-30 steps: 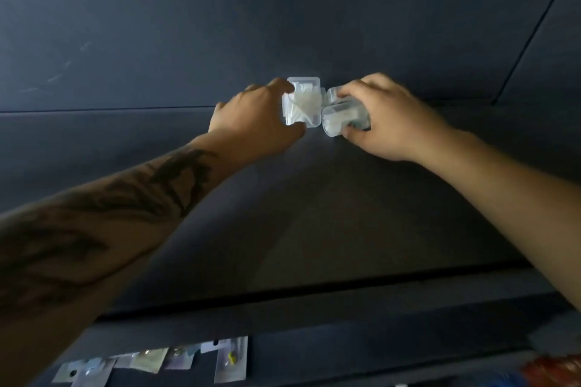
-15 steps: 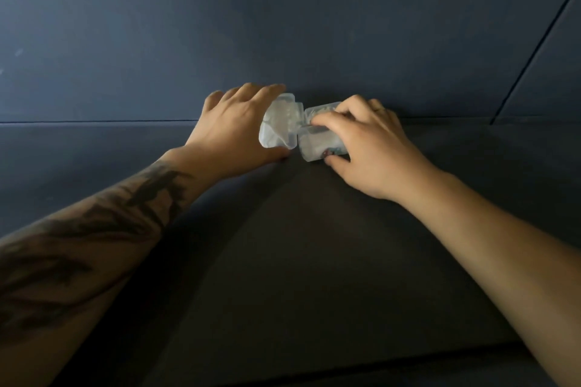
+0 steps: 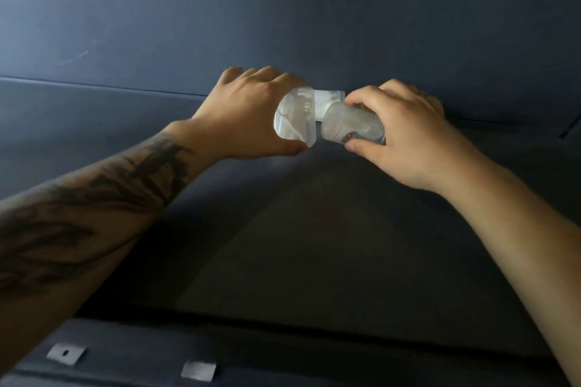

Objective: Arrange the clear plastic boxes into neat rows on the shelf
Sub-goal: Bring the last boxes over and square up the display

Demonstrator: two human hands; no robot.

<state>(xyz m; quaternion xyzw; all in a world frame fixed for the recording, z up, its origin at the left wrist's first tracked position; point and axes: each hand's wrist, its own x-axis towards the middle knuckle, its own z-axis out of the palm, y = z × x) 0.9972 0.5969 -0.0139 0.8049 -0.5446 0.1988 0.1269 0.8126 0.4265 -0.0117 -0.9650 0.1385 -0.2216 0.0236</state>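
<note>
Nearest the camera, below the front edge of the dark shelf (image 3: 314,245), two small pale packets (image 3: 66,354) lie on a lower level, one to the left and one (image 3: 198,371) nearer the middle; their contents are too blurred to make out. Above that edge, two bare forearms reach over the shelf, the left one tattooed.

Further in, close to the shelf's back wall (image 3: 283,9), the left hand (image 3: 251,116) grips a clear plastic box (image 3: 294,121), its fingers curled over the top and its thumb beneath the lower edge. Just right of that box, the right hand (image 3: 405,135) holds a second clear plastic box (image 3: 349,126), with the index finger over its top and the thumb pressed under its near lower corner, where a small coloured mark shows. This box sits tilted. The two boxes are touching or nearly so; which one, I cannot tell. Behind them, a third pale piece (image 3: 328,97) shows between the hands, up against the back wall, and whether it is a separate box is unclear.
</note>
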